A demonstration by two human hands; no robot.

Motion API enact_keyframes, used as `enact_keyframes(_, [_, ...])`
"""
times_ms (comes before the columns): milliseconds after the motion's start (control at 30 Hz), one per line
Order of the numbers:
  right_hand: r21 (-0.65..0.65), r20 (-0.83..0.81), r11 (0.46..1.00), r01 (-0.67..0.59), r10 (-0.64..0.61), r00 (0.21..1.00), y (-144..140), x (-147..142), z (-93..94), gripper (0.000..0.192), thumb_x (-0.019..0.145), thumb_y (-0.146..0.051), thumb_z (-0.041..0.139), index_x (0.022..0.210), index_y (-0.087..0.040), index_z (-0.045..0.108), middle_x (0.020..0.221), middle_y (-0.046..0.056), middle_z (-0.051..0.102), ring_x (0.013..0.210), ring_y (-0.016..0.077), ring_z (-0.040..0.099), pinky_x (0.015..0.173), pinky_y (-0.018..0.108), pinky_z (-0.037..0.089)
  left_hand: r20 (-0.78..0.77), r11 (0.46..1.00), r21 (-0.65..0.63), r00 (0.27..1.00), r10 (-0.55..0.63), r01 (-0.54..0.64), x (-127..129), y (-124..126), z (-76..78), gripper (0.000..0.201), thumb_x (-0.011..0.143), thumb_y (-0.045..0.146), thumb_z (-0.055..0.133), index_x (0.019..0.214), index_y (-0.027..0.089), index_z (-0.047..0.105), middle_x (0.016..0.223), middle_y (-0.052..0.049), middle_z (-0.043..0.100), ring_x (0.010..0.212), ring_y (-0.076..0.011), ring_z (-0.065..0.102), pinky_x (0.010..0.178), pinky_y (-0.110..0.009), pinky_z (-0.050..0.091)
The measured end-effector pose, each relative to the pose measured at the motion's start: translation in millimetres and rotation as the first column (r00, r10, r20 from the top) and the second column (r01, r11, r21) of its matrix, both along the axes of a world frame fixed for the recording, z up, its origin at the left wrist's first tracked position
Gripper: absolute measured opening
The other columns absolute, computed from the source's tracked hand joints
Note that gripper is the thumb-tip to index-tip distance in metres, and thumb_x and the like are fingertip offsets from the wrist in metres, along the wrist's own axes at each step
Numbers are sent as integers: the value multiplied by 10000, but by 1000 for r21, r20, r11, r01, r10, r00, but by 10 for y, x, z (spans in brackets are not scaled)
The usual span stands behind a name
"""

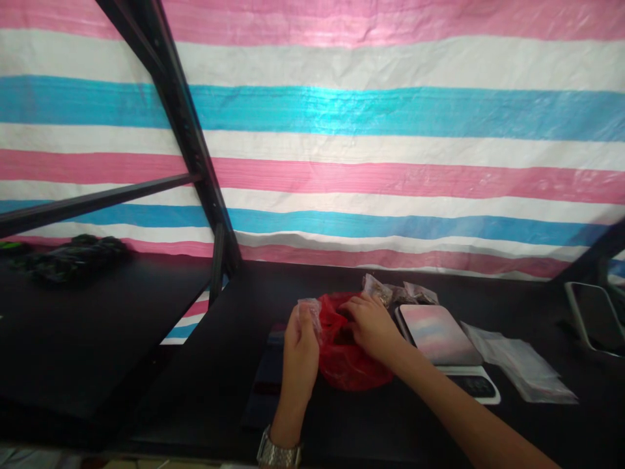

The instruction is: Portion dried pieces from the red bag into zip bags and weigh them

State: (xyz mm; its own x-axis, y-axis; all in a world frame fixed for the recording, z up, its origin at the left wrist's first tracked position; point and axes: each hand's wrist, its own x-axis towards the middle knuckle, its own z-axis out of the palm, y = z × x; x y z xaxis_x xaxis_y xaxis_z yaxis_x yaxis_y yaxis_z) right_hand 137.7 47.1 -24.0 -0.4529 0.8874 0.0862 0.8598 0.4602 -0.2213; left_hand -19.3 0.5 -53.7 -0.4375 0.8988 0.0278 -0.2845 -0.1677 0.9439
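Observation:
A red plastic bag (354,371) lies open on the black table in front of me. My left hand (301,339) is closed on a small clear plastic bag (311,311), held upright at the red bag's left rim. At the red bag's mouth is my right hand (370,324), its fingers bent and reaching inside, so the fingertips and whatever they touch are hidden. Just right of the red bag stands a digital scale (442,335) with a shiny flat plate. Behind it rest several small filled clear bags (378,291).
Flat clear zip bags (525,365) are piled right of the scale. A phone (596,318) lies at the far right. A dark blue flat item (266,374) is left of my left hand. A black metal frame post (195,146) rises at left, near a dark bundle (73,257).

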Motion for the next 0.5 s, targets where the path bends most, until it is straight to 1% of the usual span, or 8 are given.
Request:
enact_keyframes(67, [-7,-24,1000,-14,14,1000,18,-47,-33,446,868,-25,572,1238,-161,781,1217,125,788,1205,289,615,1048,406,400,59,1000,-19,998,-1,2,34,22,0,683,765,861,730,905,193,730,824,-22,710,788,-177,638,744,-281,511])
enact_keyframes(133, [-19,-63,1000,-25,24,998,38,-54,-61,459,848,-11,574,1222,-160,794,1204,124,795,1180,282,627,1031,392,404,115,999,-37,993,-13,17,47,33,3,710,760,872,724,922,181,729,739,-4,671,685,-156,606,646,-267,489])
enact_keyframes(200, [-38,-113,999,-36,32,993,57,-32,-75,416,859,-33,604,1193,-170,811,1189,112,807,1142,271,651,1020,380,418,180,998,-52,983,-24,34,38,39,10,741,739,892,721,902,169,720,628,34,587,557,-119,515,532,-238,416])
enact_keyframes(267, [-67,-168,997,-47,35,985,69,2,-74,353,878,-72,647,1161,-182,828,1164,95,822,1098,257,680,1005,365,443,231,997,-59,973,-25,40,16,42,20,765,721,902,725,902,159,718,578,58,531,496,-92,446,477,-215,355])
enact_keyframes(367, [-114,-241,992,-60,31,970,63,51,-65,313,886,-100,686,1138,-199,842,1154,74,838,1065,244,718,983,343,483,271,998,-57,962,-14,31,-20,41,43,770,714,889,742,937,152,721,577,61,531,490,-84,450,475,-201,358])
enact_keyframes(500, [-157,-335,986,-47,-9,942,6,101,-78,354,890,-111,688,1194,-220,834,1211,71,833,1103,258,737,1020,370,502,291,998,-45,956,-25,40,-40,18,81,747,717,867,763,932,153,723,580,55,544,500,-89,466,487,-204,379])
